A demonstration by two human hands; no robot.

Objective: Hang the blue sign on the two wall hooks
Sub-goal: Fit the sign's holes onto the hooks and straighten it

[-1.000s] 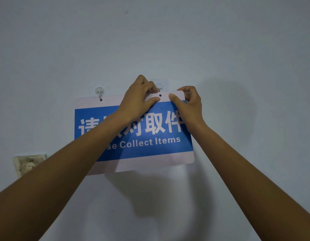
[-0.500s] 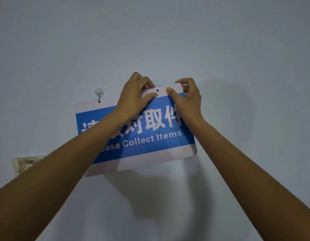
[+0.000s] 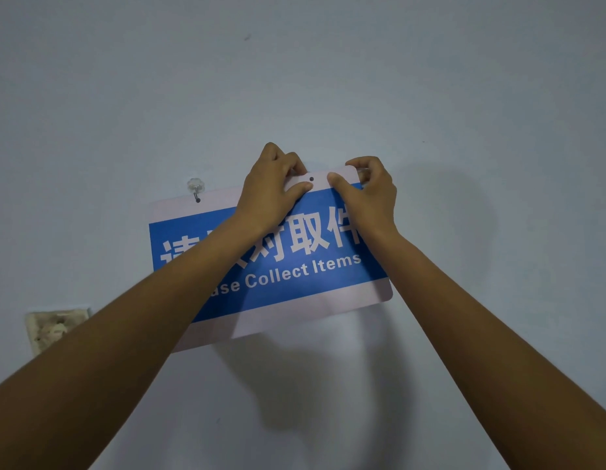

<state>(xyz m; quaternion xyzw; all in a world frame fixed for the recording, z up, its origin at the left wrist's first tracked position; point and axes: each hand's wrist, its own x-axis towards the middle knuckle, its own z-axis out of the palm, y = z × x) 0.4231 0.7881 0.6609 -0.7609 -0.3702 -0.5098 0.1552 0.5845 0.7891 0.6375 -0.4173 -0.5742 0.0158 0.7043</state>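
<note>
The blue sign (image 3: 295,276) with white borders and white lettering lies against the wall, tilted with its right side raised. Its left hole sits on the clear left wall hook (image 3: 195,186). My left hand (image 3: 274,191) pinches the top edge just left of the sign's right hole (image 3: 311,179). My right hand (image 3: 369,195) pinches the top right corner, thumb in front and fingers behind. The right wall hook is hidden behind the sign and my hands.
A rough, broken patch in the wall (image 3: 52,329) shows at the lower left. The rest is plain pale wall (image 3: 328,79), with my forearms' shadows below the sign.
Both hands have lifted the sign's right side upward, pivoting it on the left hook. The right hook, visible above the edge a second ago, is now covered.
</note>
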